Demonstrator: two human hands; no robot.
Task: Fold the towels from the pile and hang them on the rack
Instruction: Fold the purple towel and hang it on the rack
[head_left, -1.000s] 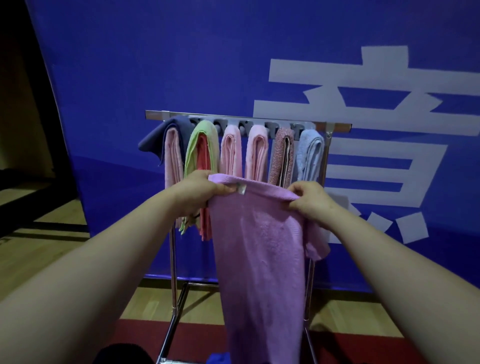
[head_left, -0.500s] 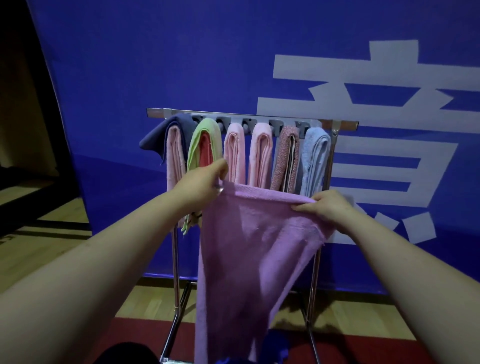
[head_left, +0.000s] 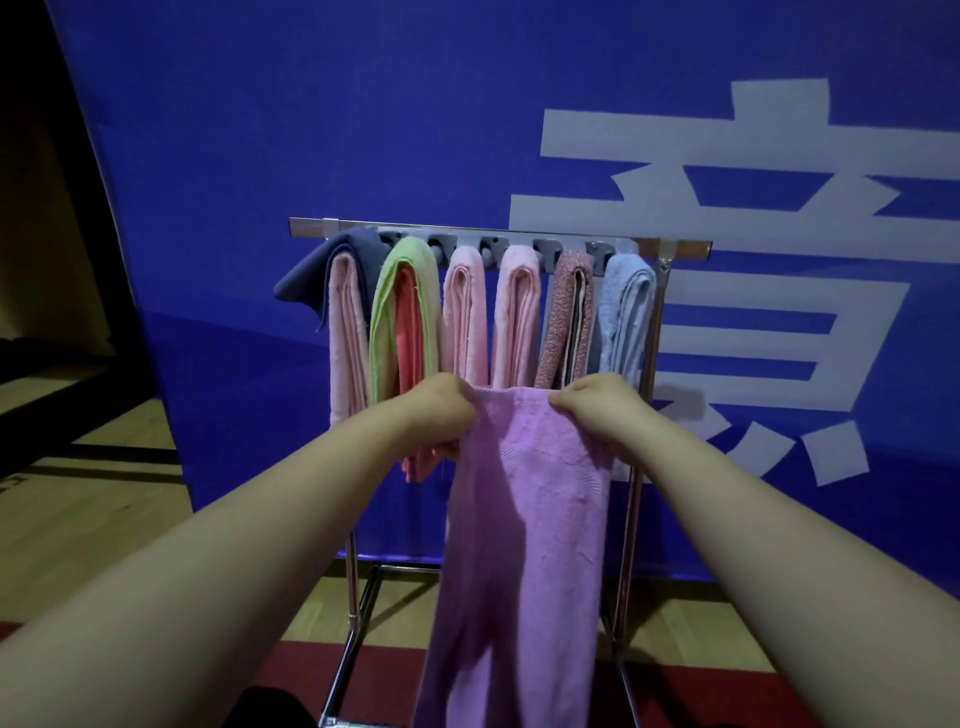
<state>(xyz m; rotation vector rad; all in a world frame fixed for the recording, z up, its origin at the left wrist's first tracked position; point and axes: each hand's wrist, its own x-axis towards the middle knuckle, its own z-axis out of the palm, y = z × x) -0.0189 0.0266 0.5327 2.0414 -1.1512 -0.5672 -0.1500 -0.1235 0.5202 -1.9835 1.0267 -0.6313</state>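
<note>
The left hand (head_left: 441, 410) and right hand (head_left: 597, 408) each pinch a top corner of the purple towel (head_left: 524, 545), close together so it hangs narrowly folded just before the rack (head_left: 498, 234), probably ready for hanging.

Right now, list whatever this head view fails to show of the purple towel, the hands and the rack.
Purple towel: head view, lower end cut off by the bottom edge.
Left hand and right hand: fingertips hidden, curled into the towel's top edge.
Rack: base cut off by the bottom edge, partly behind the towel; its arms covered by hung towels.
</note>
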